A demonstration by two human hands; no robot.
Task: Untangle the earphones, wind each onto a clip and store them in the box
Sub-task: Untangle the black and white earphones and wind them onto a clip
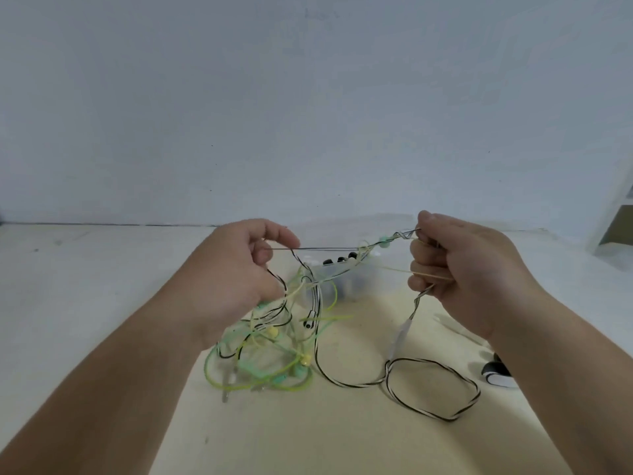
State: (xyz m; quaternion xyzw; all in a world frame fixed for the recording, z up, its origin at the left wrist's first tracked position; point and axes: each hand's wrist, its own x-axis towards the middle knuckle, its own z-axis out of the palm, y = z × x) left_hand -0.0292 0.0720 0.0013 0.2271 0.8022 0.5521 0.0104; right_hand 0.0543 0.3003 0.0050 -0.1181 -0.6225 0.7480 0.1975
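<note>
A tangle of green and yellow earphone cables (263, 358) lies on the table, mixed with a black-and-white striped earphone cable (442, 411) that loops out to the right. My left hand (236, 275) pinches a strand of the striped cable above the tangle. My right hand (466, 269) grips the striped cable and a yellow strand, and the cable is stretched taut between both hands. Behind the cables stands a clear plastic box (356, 279) with dark clips (340, 259) along its rim.
A black-and-white object (496, 373) lies on the table at the right, partly hidden by my right forearm. A white shelf unit (613, 217) stands at the far right. A plain wall rises behind the table.
</note>
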